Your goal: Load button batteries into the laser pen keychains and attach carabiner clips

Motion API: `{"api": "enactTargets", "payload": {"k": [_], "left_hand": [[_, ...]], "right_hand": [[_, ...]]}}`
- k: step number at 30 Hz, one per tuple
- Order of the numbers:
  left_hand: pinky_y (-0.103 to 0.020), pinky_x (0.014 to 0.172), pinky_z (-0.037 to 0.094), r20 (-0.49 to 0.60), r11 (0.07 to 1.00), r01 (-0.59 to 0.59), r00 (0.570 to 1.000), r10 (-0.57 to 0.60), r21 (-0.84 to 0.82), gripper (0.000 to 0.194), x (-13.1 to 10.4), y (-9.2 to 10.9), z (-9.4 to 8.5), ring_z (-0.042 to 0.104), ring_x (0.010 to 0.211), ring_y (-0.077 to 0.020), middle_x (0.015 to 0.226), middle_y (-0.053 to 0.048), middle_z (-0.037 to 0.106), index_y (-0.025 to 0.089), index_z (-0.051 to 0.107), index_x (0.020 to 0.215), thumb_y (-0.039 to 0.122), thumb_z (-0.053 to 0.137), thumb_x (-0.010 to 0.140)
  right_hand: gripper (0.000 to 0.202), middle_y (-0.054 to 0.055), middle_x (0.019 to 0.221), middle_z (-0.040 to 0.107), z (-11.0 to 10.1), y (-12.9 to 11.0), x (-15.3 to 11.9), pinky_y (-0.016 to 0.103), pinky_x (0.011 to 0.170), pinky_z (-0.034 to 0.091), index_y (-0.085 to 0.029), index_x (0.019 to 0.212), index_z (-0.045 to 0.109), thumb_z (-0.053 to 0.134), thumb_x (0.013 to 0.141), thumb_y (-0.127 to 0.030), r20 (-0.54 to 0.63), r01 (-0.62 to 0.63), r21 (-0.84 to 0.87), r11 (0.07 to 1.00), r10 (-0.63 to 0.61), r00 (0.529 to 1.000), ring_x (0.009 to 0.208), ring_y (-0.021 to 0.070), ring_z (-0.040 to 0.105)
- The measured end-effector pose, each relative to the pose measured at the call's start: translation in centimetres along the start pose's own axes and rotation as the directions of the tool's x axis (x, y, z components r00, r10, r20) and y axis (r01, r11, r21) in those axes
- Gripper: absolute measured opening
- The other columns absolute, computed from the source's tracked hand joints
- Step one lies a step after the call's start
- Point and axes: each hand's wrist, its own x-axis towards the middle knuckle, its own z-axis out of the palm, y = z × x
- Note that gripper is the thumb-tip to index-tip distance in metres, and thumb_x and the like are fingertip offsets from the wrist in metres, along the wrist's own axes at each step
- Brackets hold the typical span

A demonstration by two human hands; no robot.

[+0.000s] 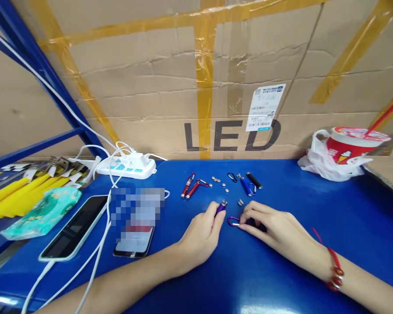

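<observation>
My left hand (201, 229) is closed around a small purple flashlight (221, 206), whose silver end points up and away. Between the thumb and fingers of my right hand (265, 220) is a purple carabiner (232, 221), just right of the flashlight and apart from it. A small silver end piece (240, 202) lies on the table above my right fingertips. Beyond my hands lie two red flashlights (192, 189) with red carabiners, several button cells (223, 185), a black carabiner (231, 177), a blue flashlight (245, 186) and a black flashlight (254, 180).
On the blue table (281, 183), two phones (75, 229) and white cables lie left, near a power strip (127, 170) and a green tissue pack (46, 213). A red cup (347, 146) in a plastic bag stands back right. A big cardboard box (150, 87) closes off the back.
</observation>
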Motion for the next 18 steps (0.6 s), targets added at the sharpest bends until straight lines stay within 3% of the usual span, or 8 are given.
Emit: {"api": "enactTargets", "payload": {"k": [4, 9, 18], "left_hand": [[-0.022, 0.047, 0.025, -0.027, 0.999, 0.026, 0.999, -0.025, 0.027, 0.020, -0.1, 0.2, -0.1, 0.031, 0.048, -0.0113, 0.056, 0.006, 0.034, 0.023, 0.033, 0.077, 0.030, 0.024, 0.093], [-0.023, 0.052, 0.030, -0.014, 0.997, 0.022, 1.000, -0.021, 0.073, 0.016, -0.2, 0.6, -0.4, 0.039, 0.052, -0.0127, 0.061, 0.005, 0.043, 0.023, 0.033, 0.078, 0.033, 0.033, 0.091], [-0.023, 0.053, 0.033, 0.077, 0.988, -0.103, 0.993, 0.095, 0.113, 0.009, -0.5, 0.3, -0.3, 0.044, 0.053, -0.0131, 0.066, 0.004, 0.045, 0.023, 0.034, 0.082, 0.028, 0.040, 0.087]], "right_hand": [[0.018, -0.001, 0.089, 0.061, 0.1, -0.4, -0.1, 0.021, 0.061, 0.047, -0.023, 0.084, 0.058, 0.044, 0.088, -0.034, -0.038, 0.038, 0.067, 0.997, -0.036, 0.999, 0.068, 0.0107, 0.061], [0.018, -0.001, 0.086, 0.064, 0.1, -1.0, -0.2, 0.019, 0.064, 0.048, -0.023, 0.086, 0.057, 0.042, 0.090, -0.033, -0.027, 0.152, 0.127, 0.980, -0.150, 0.988, 0.069, 0.0098, 0.062], [0.021, 0.000, 0.084, 0.065, 0.4, -1.0, -0.3, 0.019, 0.063, 0.049, -0.022, 0.086, 0.059, 0.041, 0.090, -0.033, -0.057, 0.199, 0.099, 0.975, -0.194, 0.979, 0.069, 0.0103, 0.064]]}}
